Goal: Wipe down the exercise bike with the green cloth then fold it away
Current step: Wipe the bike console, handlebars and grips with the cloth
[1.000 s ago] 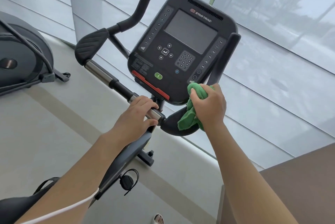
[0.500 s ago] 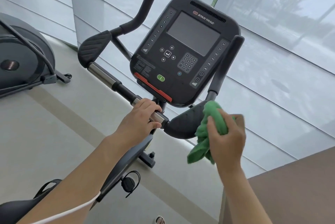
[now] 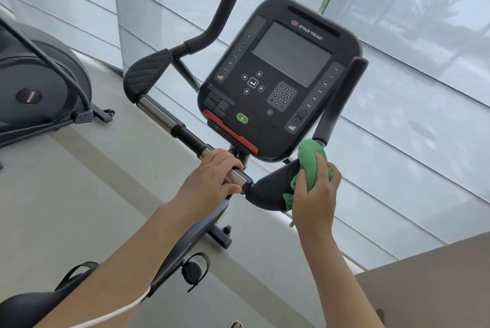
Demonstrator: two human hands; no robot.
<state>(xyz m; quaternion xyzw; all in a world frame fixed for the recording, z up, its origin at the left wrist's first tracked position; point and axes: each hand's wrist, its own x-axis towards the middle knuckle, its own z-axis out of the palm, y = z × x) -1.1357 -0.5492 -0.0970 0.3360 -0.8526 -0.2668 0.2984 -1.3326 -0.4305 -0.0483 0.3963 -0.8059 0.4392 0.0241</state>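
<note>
The green cloth (image 3: 309, 168) is bunched in the right hand (image 3: 315, 195), whose grip is curled round it and presses it on the right elbow pad (image 3: 270, 188) of the exercise bike (image 3: 278, 83), just below the upright right handle (image 3: 338, 99). The left hand (image 3: 209, 181), to the left of that grip, wraps the chrome handlebar (image 3: 159, 115) beneath the console.

Open air right of upright grip (image 3: 338, 99); console (image 3: 278, 80) crowds its left (narrow gap), elbow pad (image 3: 270, 189) below.
</note>
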